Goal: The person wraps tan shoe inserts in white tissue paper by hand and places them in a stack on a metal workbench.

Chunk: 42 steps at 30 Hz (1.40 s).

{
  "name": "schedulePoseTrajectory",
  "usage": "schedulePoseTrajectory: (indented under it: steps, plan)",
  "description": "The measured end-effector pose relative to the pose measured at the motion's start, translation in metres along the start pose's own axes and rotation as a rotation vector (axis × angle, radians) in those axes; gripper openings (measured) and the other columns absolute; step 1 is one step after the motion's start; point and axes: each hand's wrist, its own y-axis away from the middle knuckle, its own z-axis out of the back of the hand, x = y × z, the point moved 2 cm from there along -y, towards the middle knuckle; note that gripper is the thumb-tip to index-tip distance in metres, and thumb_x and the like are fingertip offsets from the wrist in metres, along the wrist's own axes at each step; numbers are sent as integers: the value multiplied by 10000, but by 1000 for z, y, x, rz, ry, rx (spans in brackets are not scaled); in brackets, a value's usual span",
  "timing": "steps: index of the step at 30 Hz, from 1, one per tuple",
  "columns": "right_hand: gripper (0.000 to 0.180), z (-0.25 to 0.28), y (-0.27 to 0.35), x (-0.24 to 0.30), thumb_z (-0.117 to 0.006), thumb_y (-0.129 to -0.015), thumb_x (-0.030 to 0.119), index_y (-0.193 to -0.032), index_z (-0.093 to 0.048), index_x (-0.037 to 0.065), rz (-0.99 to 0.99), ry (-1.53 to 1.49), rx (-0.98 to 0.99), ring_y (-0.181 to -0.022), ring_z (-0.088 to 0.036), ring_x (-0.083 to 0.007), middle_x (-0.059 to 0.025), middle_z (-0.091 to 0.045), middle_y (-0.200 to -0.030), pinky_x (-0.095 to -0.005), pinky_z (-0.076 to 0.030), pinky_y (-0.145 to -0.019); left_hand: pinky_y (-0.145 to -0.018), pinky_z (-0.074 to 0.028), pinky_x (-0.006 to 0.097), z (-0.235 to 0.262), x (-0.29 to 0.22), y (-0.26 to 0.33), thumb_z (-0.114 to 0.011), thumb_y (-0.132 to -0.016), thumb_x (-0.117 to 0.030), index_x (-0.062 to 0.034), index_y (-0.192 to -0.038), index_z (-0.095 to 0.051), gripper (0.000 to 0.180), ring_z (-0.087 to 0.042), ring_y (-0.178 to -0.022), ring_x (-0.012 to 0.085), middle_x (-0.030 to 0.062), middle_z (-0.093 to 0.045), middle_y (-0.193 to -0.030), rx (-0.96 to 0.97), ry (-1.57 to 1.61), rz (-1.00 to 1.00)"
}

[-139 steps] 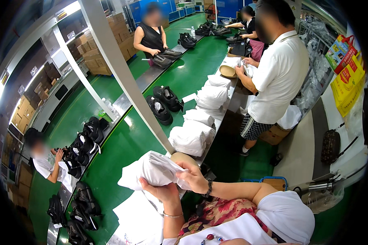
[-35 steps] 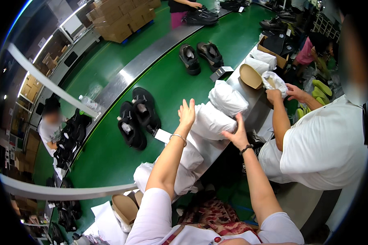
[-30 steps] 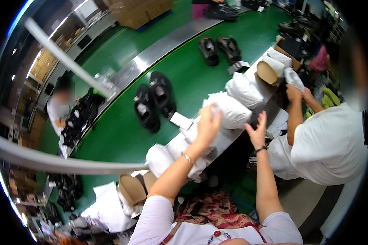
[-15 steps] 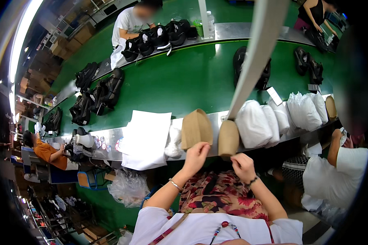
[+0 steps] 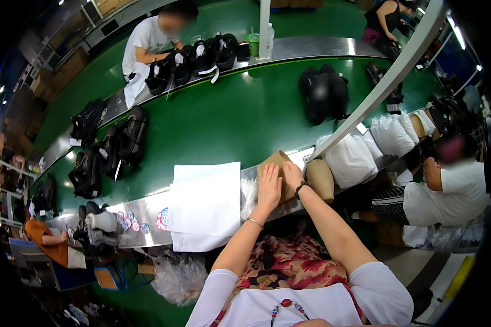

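On the metal ledge before me sits a stack of thin brown cardboard pieces [image 5: 277,159] with rounded tops. My left hand [image 5: 269,187] lies on its front left with fingers stretched out. At its right side my right hand [image 5: 292,177] has fingers bent around the edge; the fingertips are partly hidden. A second brown cardboard stack [image 5: 321,181] stands just right of my hands, untouched. To the left lie white paper sheets [image 5: 204,204], with a bunched clear plastic bag [image 5: 249,195] between them and my left hand.
White-wrapped bundles [image 5: 348,161] line the ledge to the right, behind a slanting white post [image 5: 376,90]. Black shoes [image 5: 132,136] rest on the green belt [image 5: 218,120]. Round stickers [image 5: 130,222] lie at left. Co-workers sit across [image 5: 147,43] and at right [image 5: 447,193].
Both hands have moved forward onto the left brown stack, the right one crossing over from beside the second stack. The view has shifted, and the left stack now looks tilted.
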Motion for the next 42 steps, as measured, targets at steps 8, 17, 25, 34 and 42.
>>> schedulePoseTrajectory:
  steps: [8, 17, 25, 34, 42]
  plan:
    - [252, -5, 25, -8, -465, -889, 231, -811, -562, 12, 43, -106, -217, -727, -551, -417, -234, -568, -752, -443, -428, -591, -1084, -122, 446, -34, 6, 3, -386, -908, -237, -41, -1377, -275, 520, -212, -1339, 268, 112, -261, -1439, 127, -174, 30]
    - [222, 13, 18, -14, -514, -876, 156, -742, -496, -20, 29, -452, -30, -582, -471, -120, -42, -482, -621, -299, -387, -521, -1079, -93, 455, -31, -2, 0, -404, -900, -275, -46, -1359, -323, 520, -203, -1340, 287, 130, -275, -1429, 128, -103, 47]
    - [199, 15, 11, -19, -522, -840, 176, -770, -584, 0, -20, -254, -103, -645, -575, -283, -161, -587, -693, -367, -436, -582, -1073, -116, 468, -39, -12, -1, -418, -894, -234, -67, -1352, -343, 493, -221, -1331, 294, 138, -281, -1423, 153, -290, 8]
    - [102, 40, 48, 27, -466, -886, 59, -852, -514, -24, 393, -124, -388, -733, -517, -326, -170, -505, -796, -341, -426, -649, -1068, -153, 469, -35, -3, 3, -437, -891, -251, -75, -1346, -347, 496, -235, -1324, 295, 137, -294, -1414, 89, -320, 91]
    - [231, 106, 60, 95, -387, -954, 171, -940, -545, 3, 118, -639, -74, -810, -510, -103, -23, -567, -876, -258, -427, -735, -1055, -232, 413, 14, -33, 1, -417, -924, -226, -31, -1314, -383, 437, -320, -1283, 277, 151, -366, -1367, -191, 380, 224]
